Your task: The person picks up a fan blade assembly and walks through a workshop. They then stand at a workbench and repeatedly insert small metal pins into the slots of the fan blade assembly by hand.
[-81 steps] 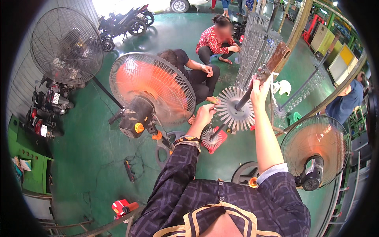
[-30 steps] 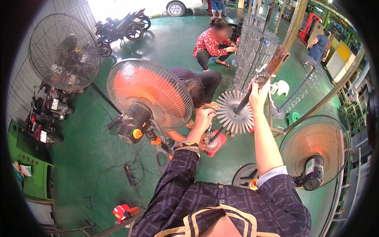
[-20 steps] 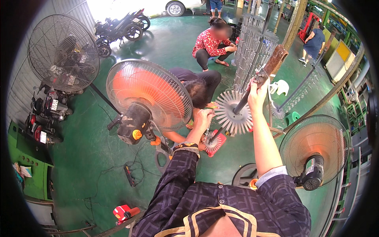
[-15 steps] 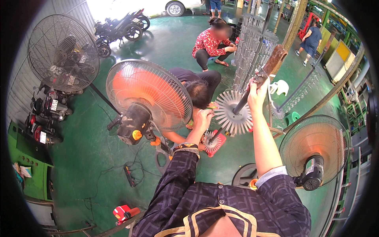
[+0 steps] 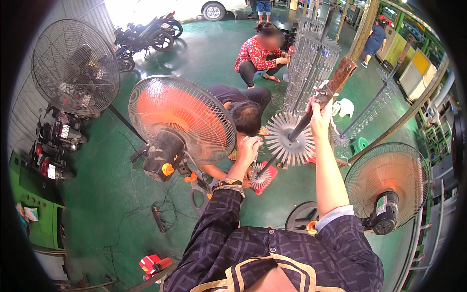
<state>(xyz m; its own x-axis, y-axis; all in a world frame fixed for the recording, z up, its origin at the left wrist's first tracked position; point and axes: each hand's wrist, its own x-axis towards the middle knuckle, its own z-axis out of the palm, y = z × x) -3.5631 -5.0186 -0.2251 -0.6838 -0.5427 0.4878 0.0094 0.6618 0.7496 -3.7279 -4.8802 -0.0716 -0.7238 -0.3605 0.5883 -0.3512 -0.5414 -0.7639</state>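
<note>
My right hand [image 5: 319, 121] is wrapped round the upper end of a dark metal pole [image 5: 305, 121], just below a rusty metal bar [image 5: 341, 75]. On the pole sits a large grey disc with slatted, ray-like fins [image 5: 279, 138]; lower down is a smaller finned disc [image 5: 261, 177]. Beside the large disc's left edge, my left hand [image 5: 249, 149] is closed with its fingertips pinched together. What they hold, if anything, is too small to make out. Behind the discs stands a tall rack hung with many small metal parts [image 5: 306, 73].
Close on my left is a pedestal fan [image 5: 182, 119]; another fan [image 5: 386, 187] stands right. A co-worker [image 5: 245, 117] crouches just beyond my left hand, with another person [image 5: 260, 56] squatting farther back. Cables [image 5: 170, 199] lie on the floor, and a slanting beam [image 5: 389, 131] crosses the right.
Both hands stay nearly in place, the left fingers still pinched and the right still on the pole. In the background, a walking person has moved farther away.
</note>
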